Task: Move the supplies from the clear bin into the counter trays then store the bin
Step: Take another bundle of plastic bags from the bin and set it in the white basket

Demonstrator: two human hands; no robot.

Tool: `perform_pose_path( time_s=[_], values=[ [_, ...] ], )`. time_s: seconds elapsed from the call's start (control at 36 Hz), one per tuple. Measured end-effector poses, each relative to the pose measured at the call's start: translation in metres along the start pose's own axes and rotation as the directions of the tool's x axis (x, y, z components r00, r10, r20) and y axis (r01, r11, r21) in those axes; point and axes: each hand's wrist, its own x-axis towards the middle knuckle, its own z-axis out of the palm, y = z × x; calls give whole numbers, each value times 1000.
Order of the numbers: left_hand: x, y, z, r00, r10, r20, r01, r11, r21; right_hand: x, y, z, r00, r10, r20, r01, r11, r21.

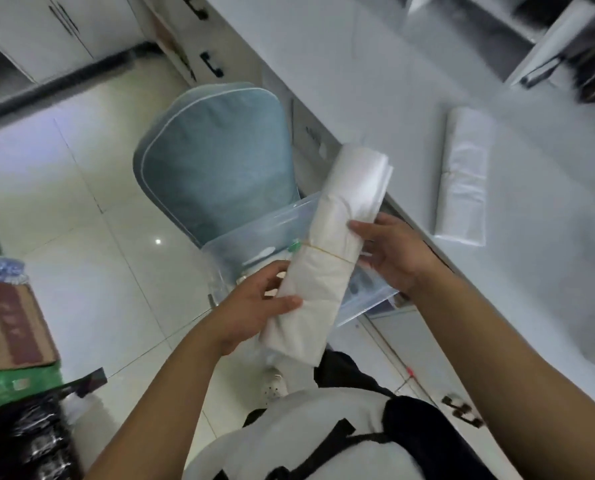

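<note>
I hold a long rolled bundle of white plastic bags (327,251), tied with a thin rubber band, slanted above the clear bin (254,233). My left hand (254,306) grips its lower end. Around its middle, from the right side, curl the fingers of my right hand (389,258). The clear bin rests on a blue padded chair (216,161) beside the white counter (375,81); small items lie inside it, blurred and partly hidden by the bundle. A second flat bundle of white bags (465,178) lies on the counter.
Drawers with black handles (211,65) run under the counter's edge. Cardboard boxes (8,320) and a black bag (22,441) stand on the tiled floor at the left. Blurred shelving or trays (545,39) sit at the far right of the counter.
</note>
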Motion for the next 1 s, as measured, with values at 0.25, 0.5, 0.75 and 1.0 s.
perform_pose_path(
  time_s=[0.25,0.5,0.75,1.0],
  values=[
    [-5,-44,31,973,-30,228,37,999,-26,-74,32,-23,947,-83,-310,129,983,129],
    [21,-19,94,964,5,267,-31,995,90,-85,-8,-87,865,-88,-493,183,972,148],
    [94,49,144,987,16,161,-34,993,112,-14,-90,-150,865,-144,-481,184,982,38],
    [187,92,198,999,36,2,-35,973,228,75,-146,-224,876,-180,-448,165,984,-73]
  ],
)
